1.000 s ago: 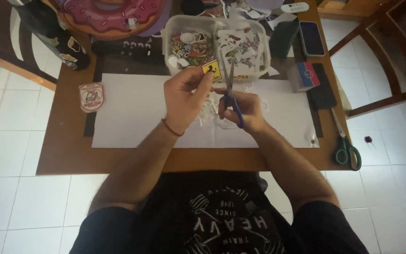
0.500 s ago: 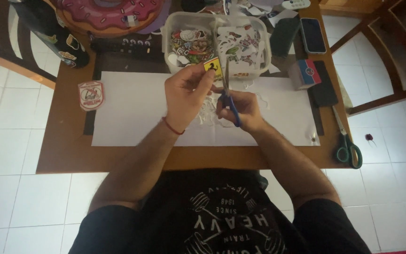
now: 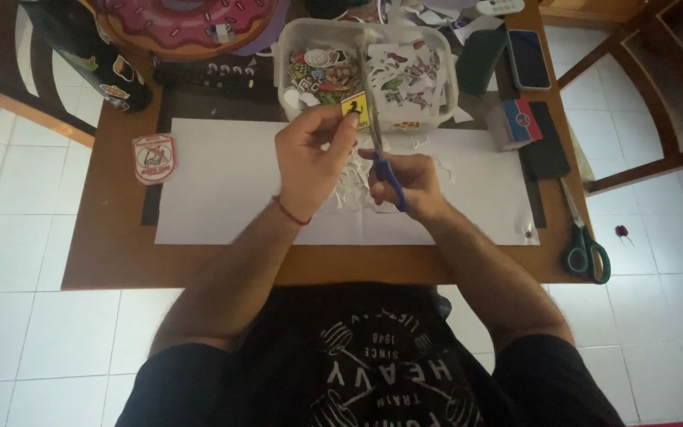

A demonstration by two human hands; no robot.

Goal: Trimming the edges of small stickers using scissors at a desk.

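A: Why does the person hold the small yellow sticker with a dark figure (image 3: 355, 110) up off the brown wooden counter (image 3: 112, 245)?

B: It looks like a matter of reach for the blades. The left hand (image 3: 310, 158) pinches the sticker between thumb and fingertips at its lower left edge, so most of the piece stands clear to the right, where the blue-handled scissors (image 3: 381, 158) come up beside it.

A: And the right hand (image 3: 406, 186)?

B: Its grip is closed through the blue loops, fingers curled round them. The blades point up and away from the body, their upper part just beside the sticker's right edge. Whether they touch the paper cannot be told.

A: Why over the white sheet?

B: The large white paper sheet (image 3: 223, 182) lies under both hands, and curled white paper trimmings (image 3: 349, 186) rest on it between the wrists, so it seems to serve as a catch for offcuts.

A: What lies nearby?

B: The clear plastic tub of cut stickers (image 3: 436, 55) sits just beyond the hands. A second pair of scissors with green handles (image 3: 586, 249) lies well apart at the counter's right edge.
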